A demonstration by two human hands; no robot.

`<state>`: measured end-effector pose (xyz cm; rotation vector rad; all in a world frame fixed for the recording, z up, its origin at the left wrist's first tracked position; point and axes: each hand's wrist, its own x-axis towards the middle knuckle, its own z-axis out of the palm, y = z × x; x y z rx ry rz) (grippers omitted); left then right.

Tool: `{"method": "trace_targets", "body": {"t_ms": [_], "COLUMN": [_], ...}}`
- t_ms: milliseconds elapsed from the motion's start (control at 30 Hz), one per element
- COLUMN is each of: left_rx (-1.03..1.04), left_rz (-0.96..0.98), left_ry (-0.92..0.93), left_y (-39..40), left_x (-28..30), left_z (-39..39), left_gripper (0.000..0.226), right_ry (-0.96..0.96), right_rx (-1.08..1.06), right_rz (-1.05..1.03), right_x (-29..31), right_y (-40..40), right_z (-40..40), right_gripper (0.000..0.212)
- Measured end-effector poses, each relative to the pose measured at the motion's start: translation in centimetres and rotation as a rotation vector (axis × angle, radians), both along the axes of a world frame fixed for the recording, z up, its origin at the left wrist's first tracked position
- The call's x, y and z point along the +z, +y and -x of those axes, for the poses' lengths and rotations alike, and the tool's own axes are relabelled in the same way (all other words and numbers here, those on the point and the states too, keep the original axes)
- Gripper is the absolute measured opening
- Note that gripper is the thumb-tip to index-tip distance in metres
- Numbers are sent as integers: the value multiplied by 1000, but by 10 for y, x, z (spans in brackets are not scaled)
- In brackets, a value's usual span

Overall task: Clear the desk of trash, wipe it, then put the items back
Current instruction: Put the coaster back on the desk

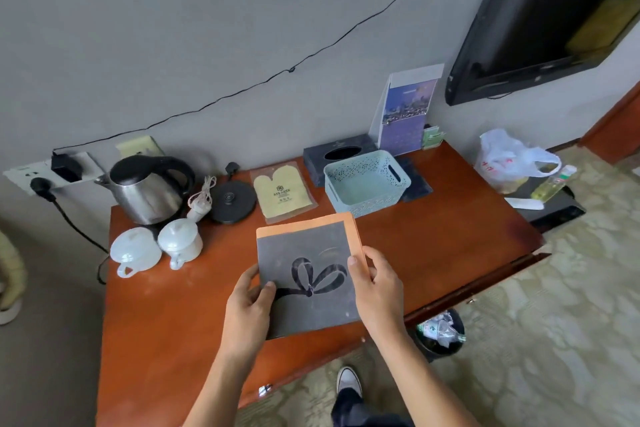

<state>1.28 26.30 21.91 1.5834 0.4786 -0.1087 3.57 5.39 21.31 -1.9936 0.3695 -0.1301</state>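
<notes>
A grey folder (311, 260) with a dark bow design and an orange edge is held over the middle of the red-brown desk (156, 322). My left hand (247, 308) grips its lower left edge, thumb on top. My right hand (375, 288) grips its right edge, thumb on the cover. Behind it lie a packet with a yellow mitt (282, 192), a pale blue perforated basket (367, 180) and a dark tissue box (339, 154).
A steel kettle (147, 189), its black base (232, 201) and two white lidded cups (156, 248) stand at the desk's left. A brochure (405, 114) leans on the wall. A bin with trash (440, 333) sits on the floor beside the desk. A plastic bag (505, 159) and bottle (554, 182) lie further right.
</notes>
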Motion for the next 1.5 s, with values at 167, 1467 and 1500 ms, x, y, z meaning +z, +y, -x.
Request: {"method": "trace_targets", "body": {"t_ms": [167,1467,1500], "left_rx": [-38,-290,-293], "left_rz": [19,-362,-394], "left_ry": [18,291,303], "left_y": [-65,-480,-482], "left_x": [2,-105,-110], "left_z": [-59,-411,-418], "left_gripper": [36,41,39], "right_ry": [18,299,317], "right_rx": [-27,84,95], "right_rz": [2,393,407], "right_x": [4,-117,-123], "right_y": [-66,-494,-494], "right_z": [-55,-419,-428], "right_gripper": [14,33,33]}}
